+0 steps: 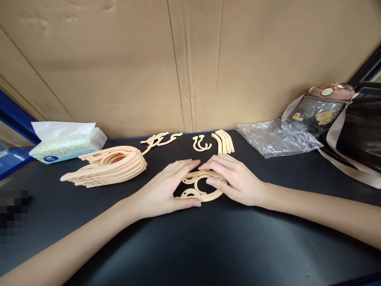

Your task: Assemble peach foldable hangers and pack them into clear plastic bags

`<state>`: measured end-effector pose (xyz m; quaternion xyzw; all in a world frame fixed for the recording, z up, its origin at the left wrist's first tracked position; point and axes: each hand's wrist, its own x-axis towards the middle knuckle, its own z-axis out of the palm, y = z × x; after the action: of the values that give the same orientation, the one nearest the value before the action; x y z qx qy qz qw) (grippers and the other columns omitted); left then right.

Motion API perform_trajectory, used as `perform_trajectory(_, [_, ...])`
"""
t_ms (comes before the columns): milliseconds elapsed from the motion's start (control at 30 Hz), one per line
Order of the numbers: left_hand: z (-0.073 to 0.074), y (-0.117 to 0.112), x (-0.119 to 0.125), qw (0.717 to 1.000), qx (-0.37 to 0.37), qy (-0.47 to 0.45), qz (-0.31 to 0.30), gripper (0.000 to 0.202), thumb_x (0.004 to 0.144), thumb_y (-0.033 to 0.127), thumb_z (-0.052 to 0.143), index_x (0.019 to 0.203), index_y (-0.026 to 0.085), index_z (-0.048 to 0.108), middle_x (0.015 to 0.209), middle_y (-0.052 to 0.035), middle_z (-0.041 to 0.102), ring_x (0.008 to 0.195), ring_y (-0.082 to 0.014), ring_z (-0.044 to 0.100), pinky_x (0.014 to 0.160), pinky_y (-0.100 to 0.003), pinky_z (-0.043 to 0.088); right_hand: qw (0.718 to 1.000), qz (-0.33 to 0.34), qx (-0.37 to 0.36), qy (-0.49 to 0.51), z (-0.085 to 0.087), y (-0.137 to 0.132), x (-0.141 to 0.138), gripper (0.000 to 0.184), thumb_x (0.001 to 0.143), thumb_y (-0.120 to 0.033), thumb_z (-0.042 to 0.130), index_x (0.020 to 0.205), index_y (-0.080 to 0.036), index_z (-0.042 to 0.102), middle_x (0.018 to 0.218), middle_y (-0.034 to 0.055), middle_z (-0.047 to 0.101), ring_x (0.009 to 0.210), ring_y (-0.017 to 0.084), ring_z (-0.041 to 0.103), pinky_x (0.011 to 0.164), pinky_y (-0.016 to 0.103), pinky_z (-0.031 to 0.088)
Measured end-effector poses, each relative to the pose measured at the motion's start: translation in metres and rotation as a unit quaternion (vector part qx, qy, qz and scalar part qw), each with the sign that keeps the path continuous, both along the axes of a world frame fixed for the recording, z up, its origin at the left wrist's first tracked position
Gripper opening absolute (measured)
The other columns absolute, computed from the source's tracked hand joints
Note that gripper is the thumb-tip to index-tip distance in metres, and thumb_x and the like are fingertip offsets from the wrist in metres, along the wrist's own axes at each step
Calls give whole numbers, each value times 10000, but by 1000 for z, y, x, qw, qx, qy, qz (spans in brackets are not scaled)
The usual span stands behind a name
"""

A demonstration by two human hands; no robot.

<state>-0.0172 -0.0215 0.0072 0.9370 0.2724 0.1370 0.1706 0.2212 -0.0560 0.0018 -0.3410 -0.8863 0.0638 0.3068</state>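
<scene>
A beige plastic folding hanger (214, 195), folded up around its curved hook, lies on the black table between both hands. From the left side my left hand (166, 186) holds it, thumb along the near edge and fingers at the far edge. My right hand (238, 178) grips its right end, with the thumb on top and the fingers bent over the far side. Parts of the hanger are hidden under the fingers. Left of my left hand is a stack of similar folded hangers (110, 169). Beyond my right hand lie several curved arm pieces (224, 142) side by side.
Loose hook pieces (202, 143) and a small pile of beige parts (157, 140) lie near the cardboard wall (119, 71). A tissue pack (65, 143) sits at the back left. Crumpled clear plastic (274, 139) and a strapped water bottle (321, 109) are at the right.
</scene>
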Motion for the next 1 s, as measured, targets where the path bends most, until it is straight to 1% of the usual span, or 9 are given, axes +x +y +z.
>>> perform_trajectory(100, [2, -2, 1, 999, 36, 15, -24, 547, 887, 482, 592, 1374, 285, 438, 1466, -82, 424, 1369, -295, 351, 1110, -476, 334, 1000, -28, 5, 5, -1, 0, -1, 237, 996, -335, 429, 1072, -167, 578, 996, 68, 631, 903, 190, 564, 836, 353, 451])
perform_trajectory(167, [3, -4, 2, 998, 47, 14, -32, 448, 906, 394, 571, 1331, 288, 476, 1435, -66, 452, 1352, -280, 371, 1098, -448, 348, 1000, -30, 8, 3, -1, 0, -2, 223, 994, -324, 438, 1055, -167, 585, 995, 66, 630, 901, 187, 561, 840, 348, 446])
perform_trajectory(333, [7, -7, 4, 998, 55, 7, -16, 517, 830, 238, 578, 1321, 207, 419, 1301, -84, 523, 1174, -251, 493, 998, -400, 427, 999, -34, 7, -10, 0, 1, -3, 219, 994, -322, 446, 1049, -172, 595, 978, 58, 630, 890, 180, 562, 835, 338, 447])
perform_trajectory(433, [9, -7, 5, 998, 54, 18, -15, 585, 785, 189, 582, 1337, 204, 390, 1294, -80, 514, 1137, -250, 498, 981, -406, 431, 999, -27, 8, -24, -1, 1, -3, 212, 998, -307, 438, 1079, -178, 585, 985, 56, 629, 883, 176, 568, 828, 336, 451])
perform_trajectory(500, [9, -7, 5, 999, 43, 24, -19, 616, 784, 213, 603, 1356, 215, 374, 1326, -85, 494, 1169, -265, 484, 994, -421, 425, 999, -23, 5, -26, -1, 1, -3, 206, 999, -302, 433, 1084, -181, 577, 979, 54, 632, 872, 173, 576, 817, 334, 457])
perform_trajectory(633, [5, -4, 3, 999, 20, 27, -13, 797, 805, 474, 679, 1445, 241, 265, 1424, -119, 424, 1261, -310, 431, 1029, -468, 406, 1000, -2, -7, -25, 0, 0, -3, 201, 1004, -295, 416, 1045, -180, 575, 961, 55, 641, 868, 172, 586, 807, 332, 468])
perform_trajectory(700, [2, -4, 1, 1000, 13, 19, -10, 853, 806, 538, 670, 1474, 264, 216, 1427, -125, 428, 1265, -314, 435, 1026, -479, 411, 999, 9, -11, -29, 0, -1, -4, 199, 1005, -292, 411, 1030, -181, 575, 964, 57, 646, 866, 173, 591, 805, 334, 472])
perform_trajectory(800, [0, -4, 1, 1000, 12, 6, -5, 816, 840, 496, 647, 1486, 284, 196, 1369, -118, 481, 1213, -300, 479, 1003, -476, 431, 1000, 10, -14, -26, 1, -1, -4, 191, 1004, -290, 412, 1075, -191, 559, 995, 57, 655, 878, 173, 605, 807, 338, 483])
perform_trajectory(1000, [4, -6, 2, 1000, 23, 7, -8, 729, 836, 435, 665, 1439, 254, 297, 1277, -96, 546, 1131, -270, 529, 958, -431, 462, 999, -27, -13, 16, 0, -1, -4, 240, 995, -321, 435, 1200, -208, 493, 1139, 67, 637, 1011, 186, 602, 893, 369, 486])
